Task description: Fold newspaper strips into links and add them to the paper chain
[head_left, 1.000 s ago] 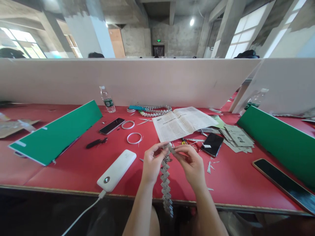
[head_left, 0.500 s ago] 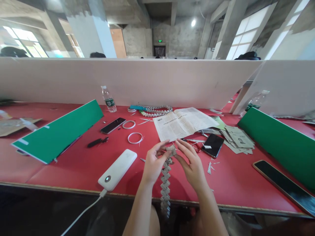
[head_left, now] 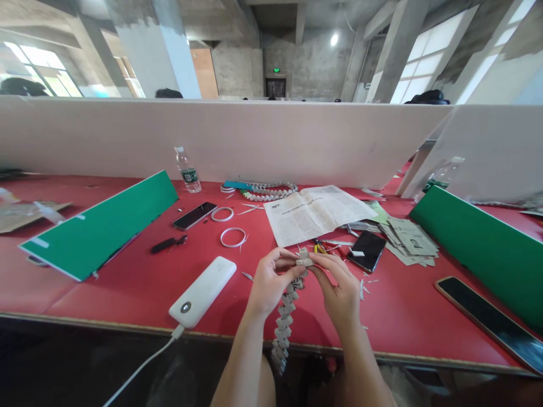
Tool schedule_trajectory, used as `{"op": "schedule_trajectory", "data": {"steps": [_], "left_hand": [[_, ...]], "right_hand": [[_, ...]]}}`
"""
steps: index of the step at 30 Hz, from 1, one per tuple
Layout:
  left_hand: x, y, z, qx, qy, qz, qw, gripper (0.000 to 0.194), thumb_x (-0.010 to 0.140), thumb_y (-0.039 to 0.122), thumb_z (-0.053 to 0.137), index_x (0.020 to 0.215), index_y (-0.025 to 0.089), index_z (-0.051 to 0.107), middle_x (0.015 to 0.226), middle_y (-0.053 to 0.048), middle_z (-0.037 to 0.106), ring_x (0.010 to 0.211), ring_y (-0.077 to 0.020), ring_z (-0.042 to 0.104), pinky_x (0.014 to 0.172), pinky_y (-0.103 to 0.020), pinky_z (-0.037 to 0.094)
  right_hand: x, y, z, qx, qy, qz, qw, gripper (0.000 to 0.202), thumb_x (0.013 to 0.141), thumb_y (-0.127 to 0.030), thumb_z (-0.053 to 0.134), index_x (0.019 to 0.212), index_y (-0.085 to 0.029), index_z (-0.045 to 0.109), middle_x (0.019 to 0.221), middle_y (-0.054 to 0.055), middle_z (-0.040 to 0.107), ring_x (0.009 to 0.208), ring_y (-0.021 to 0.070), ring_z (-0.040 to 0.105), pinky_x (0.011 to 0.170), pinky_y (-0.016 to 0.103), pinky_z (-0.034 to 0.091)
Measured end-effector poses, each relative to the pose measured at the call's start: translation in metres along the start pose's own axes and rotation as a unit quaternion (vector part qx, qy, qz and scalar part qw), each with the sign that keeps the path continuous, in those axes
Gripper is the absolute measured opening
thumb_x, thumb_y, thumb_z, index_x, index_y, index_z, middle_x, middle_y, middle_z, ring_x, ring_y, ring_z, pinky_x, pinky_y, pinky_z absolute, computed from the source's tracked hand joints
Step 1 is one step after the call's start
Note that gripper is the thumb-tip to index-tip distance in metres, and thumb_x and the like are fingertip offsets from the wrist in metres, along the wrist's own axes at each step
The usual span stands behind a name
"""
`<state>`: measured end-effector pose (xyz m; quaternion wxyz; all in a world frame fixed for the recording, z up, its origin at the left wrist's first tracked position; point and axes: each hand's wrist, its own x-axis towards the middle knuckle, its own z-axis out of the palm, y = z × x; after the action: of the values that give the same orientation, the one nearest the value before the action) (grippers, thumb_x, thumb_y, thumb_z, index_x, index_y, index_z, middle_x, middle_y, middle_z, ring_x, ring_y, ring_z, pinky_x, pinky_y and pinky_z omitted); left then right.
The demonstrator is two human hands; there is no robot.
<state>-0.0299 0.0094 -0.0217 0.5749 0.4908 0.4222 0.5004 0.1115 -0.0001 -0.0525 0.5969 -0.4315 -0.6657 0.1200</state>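
Observation:
A zigzag chain of folded newspaper [head_left: 285,322] hangs from my fingers, over the red table's front edge and down towards my lap. Its upper end is pinched by my left hand [head_left: 271,280], thumb against fingers. From the other side, my right hand [head_left: 339,282] grips the same folded end with thumb and fingertips. A small folded paper piece shows between the two sets of fingertips. Just beyond my hands lie pliers with yellow and red handles [head_left: 320,247], partly hidden. A sheet of newspaper [head_left: 316,212] is spread out behind them.
On the left are a white power bank [head_left: 203,291] with a cable, a phone [head_left: 194,216], white rings [head_left: 233,237] and a water bottle [head_left: 188,170]. To the right lie a black phone [head_left: 368,251], paper strips [head_left: 411,240] and a larger phone [head_left: 487,319]. Green boards [head_left: 102,229] flank both sides; a pale partition [head_left: 237,138] stands behind.
My right hand has come down and closed on the folded end, its fingers having been raised before. Both hands moved slightly right, and the chain's lower end swung a little left.

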Motion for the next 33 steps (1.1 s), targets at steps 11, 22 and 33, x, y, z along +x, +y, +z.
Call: {"op": "schedule_trajectory", "data": {"steps": [11, 22, 33], "left_hand": [[-0.001, -0.003, -0.003, 0.031, 0.011, 0.038, 0.999, 0.021, 0.069, 0.027, 0.071, 0.080, 0.015, 0.058, 0.077, -0.006, 0.070, 0.072, -0.0182, 0.066, 0.066, -0.029, 0.053], [-0.001, -0.011, 0.012, 0.160, -0.013, 0.070, 0.985, 0.035, 0.077, 0.024, 0.060, 0.112, 0.022, 0.061, 0.079, -0.003, 0.065, 0.056, -0.0116, 0.056, 0.050, -0.022, 0.048], [-0.005, -0.008, 0.016, 0.196, -0.055, 0.069, 0.977, 0.038, 0.079, 0.025, 0.055, 0.117, 0.023, 0.061, 0.074, -0.002, 0.063, 0.051, -0.0103, 0.047, 0.046, -0.021, 0.043]], "right_hand": [[0.001, -0.005, 0.002, 0.120, -0.053, 0.122, 0.984, 0.034, 0.086, -0.021, 0.055, 0.120, -0.025, 0.053, 0.107, 0.006, 0.063, 0.097, 0.0192, 0.061, 0.081, 0.033, 0.052], [0.006, -0.002, -0.005, 0.012, -0.016, 0.057, 0.998, 0.011, 0.085, -0.016, 0.054, 0.086, -0.021, 0.063, 0.091, 0.005, 0.062, 0.090, 0.0187, 0.057, 0.078, 0.032, 0.047], [0.008, 0.002, -0.018, -0.037, -0.049, 0.018, 0.998, 0.013, 0.087, -0.015, 0.050, 0.086, -0.021, 0.061, 0.093, 0.005, 0.060, 0.090, 0.0186, 0.057, 0.079, 0.032, 0.045]]}}
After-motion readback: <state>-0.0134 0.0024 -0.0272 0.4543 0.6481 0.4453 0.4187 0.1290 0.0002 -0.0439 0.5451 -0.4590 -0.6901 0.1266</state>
